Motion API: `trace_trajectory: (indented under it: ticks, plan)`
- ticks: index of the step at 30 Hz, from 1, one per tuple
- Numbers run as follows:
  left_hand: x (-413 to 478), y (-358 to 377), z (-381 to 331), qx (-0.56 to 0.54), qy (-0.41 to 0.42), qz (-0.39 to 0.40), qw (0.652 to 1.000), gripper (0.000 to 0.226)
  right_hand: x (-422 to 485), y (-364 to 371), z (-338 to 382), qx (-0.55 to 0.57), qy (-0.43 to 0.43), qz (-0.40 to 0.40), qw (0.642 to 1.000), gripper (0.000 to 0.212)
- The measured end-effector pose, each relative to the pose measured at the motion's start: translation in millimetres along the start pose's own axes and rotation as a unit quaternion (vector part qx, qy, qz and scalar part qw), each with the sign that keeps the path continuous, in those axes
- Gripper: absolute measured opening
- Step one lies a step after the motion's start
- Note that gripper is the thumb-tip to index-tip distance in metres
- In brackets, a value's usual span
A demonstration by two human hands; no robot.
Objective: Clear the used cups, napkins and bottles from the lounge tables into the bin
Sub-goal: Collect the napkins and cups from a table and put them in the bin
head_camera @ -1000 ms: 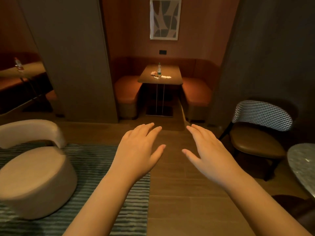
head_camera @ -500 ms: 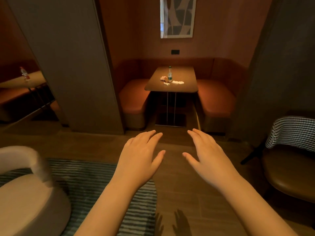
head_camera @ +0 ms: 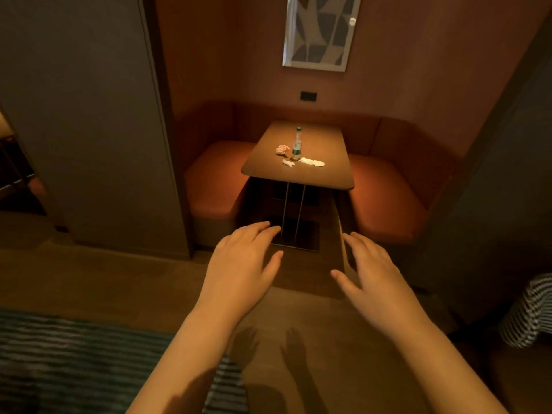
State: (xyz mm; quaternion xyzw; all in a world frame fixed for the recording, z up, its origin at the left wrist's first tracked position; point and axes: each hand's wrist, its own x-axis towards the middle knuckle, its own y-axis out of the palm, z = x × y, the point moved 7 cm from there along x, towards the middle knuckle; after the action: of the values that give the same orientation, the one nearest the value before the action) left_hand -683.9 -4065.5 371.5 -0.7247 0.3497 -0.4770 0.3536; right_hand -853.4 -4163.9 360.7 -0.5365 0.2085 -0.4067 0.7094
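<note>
Observation, head view. The person stood at the mouth of a booth, facing the table (head_camera: pixel 325 135) set between two orange benches (head_camera: pixel 215 180).

Hands: the left hand (head_camera: pixel 242 264) and right hand (head_camera: pixel 376 276) were held out in front, palms down, fingers straight and a little spread. Neither held anything. Both hung over the floor, well short of the table's near edge.

Task items, all on the table top:
- bottle (head_camera: pixel 297 144), upright, green cap on, near the middle
- pinkish crumpled napkin (head_camera: pixel 282 150) just left of the bottle
- small white scrap (head_camera: pixel 288 163) in front of the bottle
- long white napkin (head_camera: pixel 312 162) just beside the bottle's base

No cup was seen on this table, and no bin was in view.

Judgement: the step in hand was the approach, with nothing collected here yet. To do it well, the person should step right up to the near edge before reaching. The bottle looked tall and narrow, so it should come off first, gripped around the body. After that the other hand could sweep the three papers into one bunch without knocking it. How full the bottle was could not be told.
</note>
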Motion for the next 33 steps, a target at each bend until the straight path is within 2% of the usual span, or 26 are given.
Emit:
trace_trajectory:
  ticks: [10,23,29,33]
  plan:
    - [198.4,103.2,53.0,-0.001,0.035,0.036,0.999,0.048,204.6,31.9,-58.6,0.010,0.042,0.009,0.999,0.070]
    - [465.2,261.1,117.9,-0.002,-0.031,0.025,0.999,0.046,514.7,79.0,-165.9,0.045,0.030,0.023,0.998,0.068]
    - [553.5,319.4,160.4,-0.009,-0.053,0.031,0.998,0.045,627.3,100.8,-198.7,0.051,0.018,0.037,0.998,0.065]
    - [611.2,362.9,196.2,-0.009,-0.074,0.036,0.997,0.044,698.2,118.6,-216.2,0.072,0.010,0.015,0.997,0.057]
